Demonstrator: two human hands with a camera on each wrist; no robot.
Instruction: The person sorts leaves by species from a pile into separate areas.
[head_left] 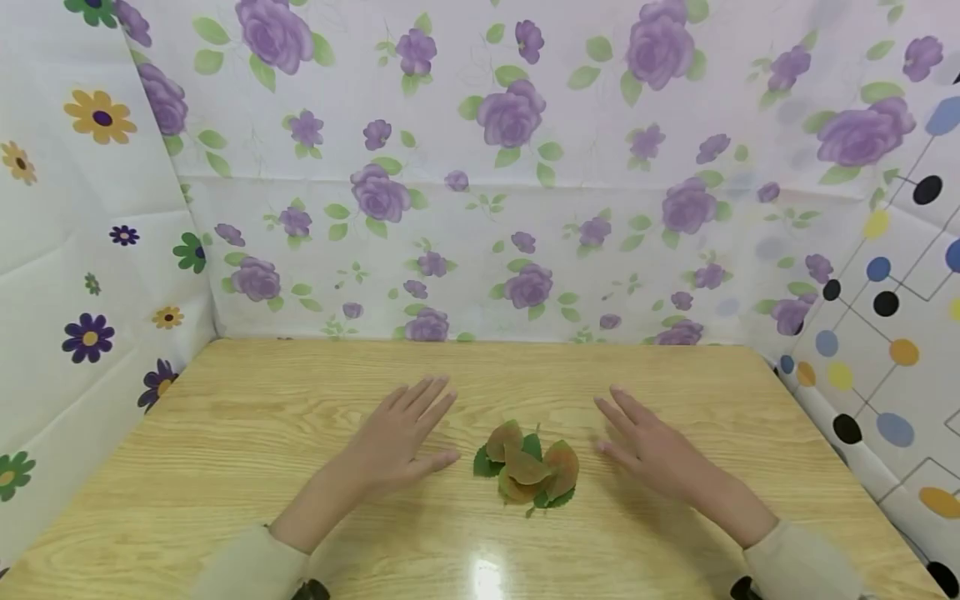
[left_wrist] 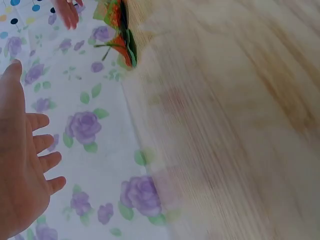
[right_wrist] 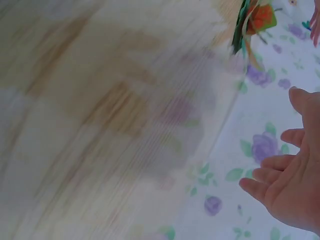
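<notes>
A small heap of leaves (head_left: 527, 468), green and reddish-brown, lies on the wooden table between the two hands. To its left is my left hand (head_left: 397, 437), fingers extended and the thumb pointing toward the heap, holding nothing. My right hand (head_left: 652, 450) is on the other side with its fingers spread and reaching toward the leaves, also holding nothing. In the left wrist view the leaves (left_wrist: 119, 30) show orange and green beyond the left hand (left_wrist: 22, 155). From the right wrist the leaves (right_wrist: 255, 22) appear at the top, past the right hand (right_wrist: 290, 170).
The light wood table (head_left: 262, 400) has a glossy surface with a bright reflection near its front. Behind it hangs a white cloth (head_left: 465, 233) with purple roses. A daisy-patterned cloth (head_left: 67, 267) stands on the left, a dotted cloth (head_left: 892, 400) on the right.
</notes>
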